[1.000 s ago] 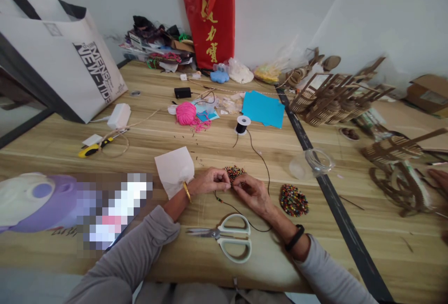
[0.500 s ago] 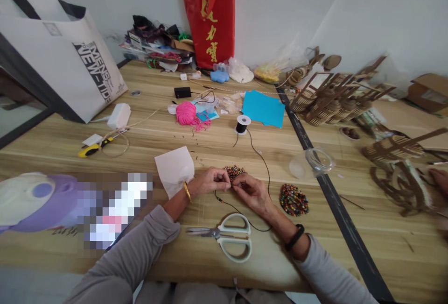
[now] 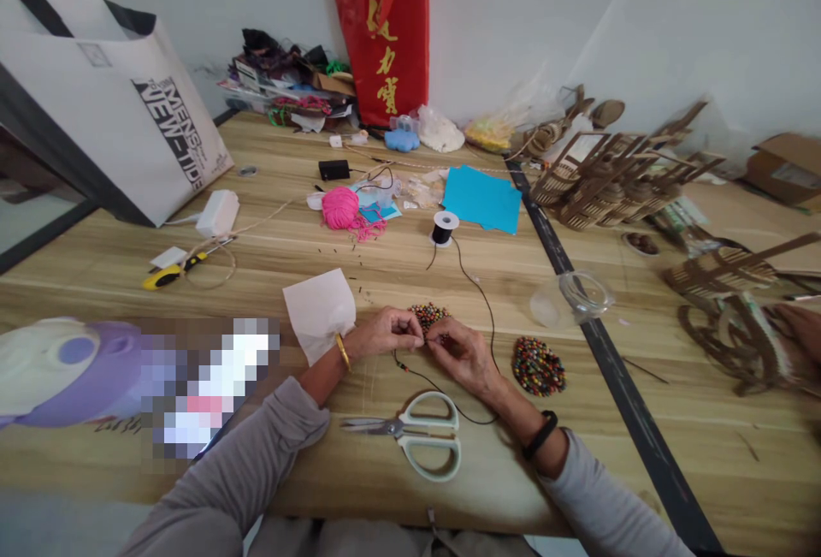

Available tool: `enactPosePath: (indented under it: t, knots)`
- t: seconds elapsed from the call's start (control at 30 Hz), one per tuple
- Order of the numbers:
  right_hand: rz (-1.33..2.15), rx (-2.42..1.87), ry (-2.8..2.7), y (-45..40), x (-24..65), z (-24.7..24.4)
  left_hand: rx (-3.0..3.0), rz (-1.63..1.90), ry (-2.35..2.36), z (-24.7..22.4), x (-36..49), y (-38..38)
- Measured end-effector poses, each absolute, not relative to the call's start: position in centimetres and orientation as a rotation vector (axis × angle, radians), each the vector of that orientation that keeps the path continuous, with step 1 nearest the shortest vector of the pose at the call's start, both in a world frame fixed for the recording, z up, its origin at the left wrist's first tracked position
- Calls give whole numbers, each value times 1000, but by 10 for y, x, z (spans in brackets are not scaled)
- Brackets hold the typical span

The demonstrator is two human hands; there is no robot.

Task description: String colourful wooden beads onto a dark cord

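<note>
My left hand (image 3: 388, 332) and my right hand (image 3: 463, 353) meet fingertip to fingertip over the table, each in a pinch. Black cord (image 3: 462, 410) carrying a few small coloured beads (image 3: 401, 365) runs up under my left fingers, which seem to grip it. Whatever my right fingertips pinch is too small to make out. Just behind the fingers lies a pile of loose multicoloured beads (image 3: 428, 314), partly covered by my hands. A coil of strung beads (image 3: 539, 365) rests right of my right wrist. Scissors with pale handles (image 3: 410, 433) lie below my hands.
Beyond my hands stands a spool of black cord (image 3: 444, 229). White paper (image 3: 319, 309) lies by my left wrist, a yellow-handled tool (image 3: 170, 275) farther left. Pink yarn (image 3: 341, 208) and blue sheets (image 3: 482, 199) sit behind. At right are wooden models (image 3: 603, 185) and another person's blurred hand (image 3: 799, 330).
My hands stay nearly still, fingertips together. At the right edge, the other person's hand has come farther into view.
</note>
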State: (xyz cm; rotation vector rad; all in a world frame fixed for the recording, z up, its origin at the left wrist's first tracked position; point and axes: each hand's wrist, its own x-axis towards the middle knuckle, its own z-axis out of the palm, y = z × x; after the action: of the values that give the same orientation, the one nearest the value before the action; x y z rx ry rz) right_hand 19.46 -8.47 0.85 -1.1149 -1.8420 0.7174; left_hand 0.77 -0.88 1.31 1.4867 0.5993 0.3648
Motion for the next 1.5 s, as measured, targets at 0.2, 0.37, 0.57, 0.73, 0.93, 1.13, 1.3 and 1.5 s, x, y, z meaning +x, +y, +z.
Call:
enactPosePath:
  t: [0.2, 0.37, 0.57, 0.73, 0.93, 1.13, 1.3, 1.5]
  knots:
    - [703, -1122, -1838, -84, 195, 5, 1487, 367, 626, 16, 8, -10]
    - [703, -1112, -1832, -84, 195, 5, 1507, 372, 621, 15, 8, -9]
    - [730, -1151, -1812, -84, 195, 6, 1492, 385, 608, 13, 8, -8]
    - [726, -1152, -1813, -84, 196, 2, 1476, 389, 609, 15, 8, -9]
    - [754, -1121, -1802, -83, 196, 4, 1481, 393, 614, 13, 8, -8]
    - [748, -1087, -1800, -83, 195, 10, 1486, 394, 635, 10, 8, -6]
    - [732, -1088, -1781, -84, 194, 12, 1475, 376, 652, 9, 8, -6]
    - [763, -1088, -1756, -83, 194, 13, 1471, 367, 668, 9, 7, -5]
